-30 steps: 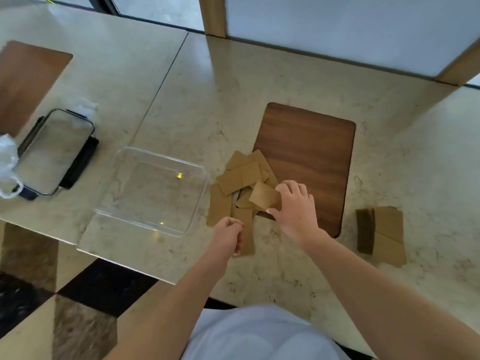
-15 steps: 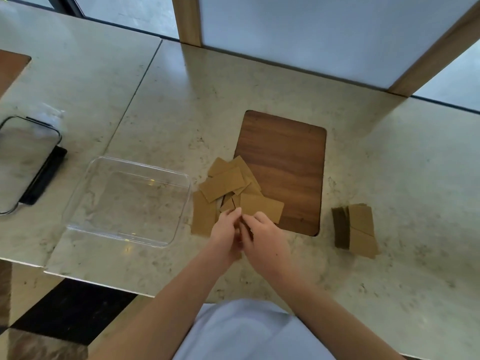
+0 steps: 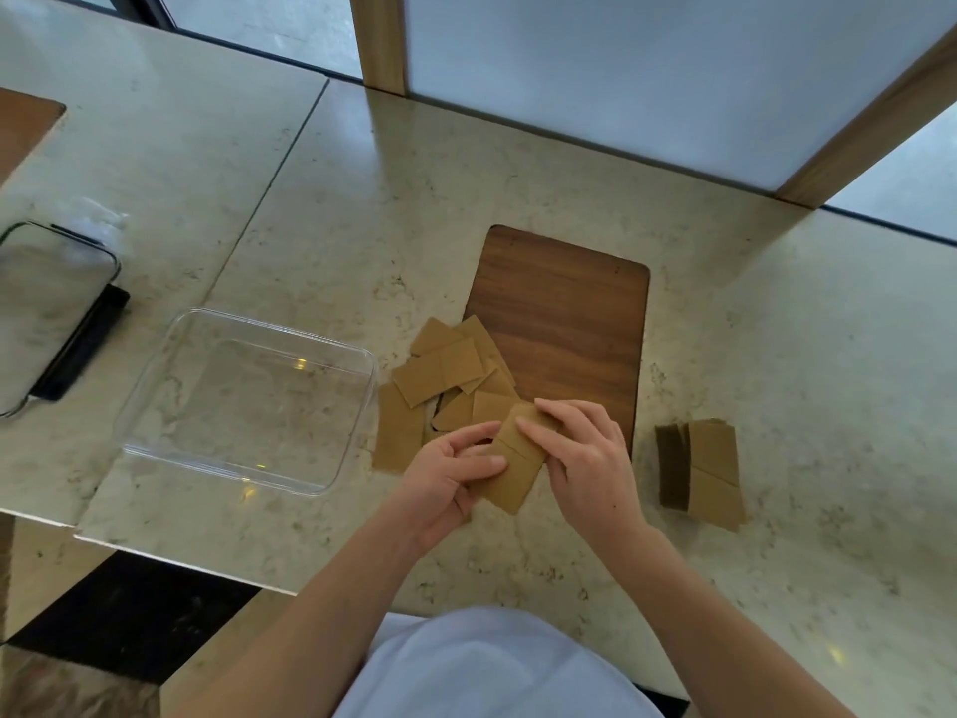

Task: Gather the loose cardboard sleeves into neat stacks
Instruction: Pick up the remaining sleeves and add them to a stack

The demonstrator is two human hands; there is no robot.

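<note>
A scatter of loose brown cardboard sleeves lies on the marble table at the left edge of a dark wooden board. Just in front of that pile, both hands hold a small bundle of sleeves tilted above the table. My left hand grips the bundle from the left with curled fingers. My right hand holds its right side, fingers laid across the top. A gathered stack of sleeves sits on the table to the right.
A clear plastic tray stands left of the pile. A lidded container with a black rim is at the far left. Another wooden board shows at the upper left. The table's front edge runs just below the tray.
My right hand picked a sleeve off the pile and brought it toward me. Both hands have come together and now hold the bundle between them.
</note>
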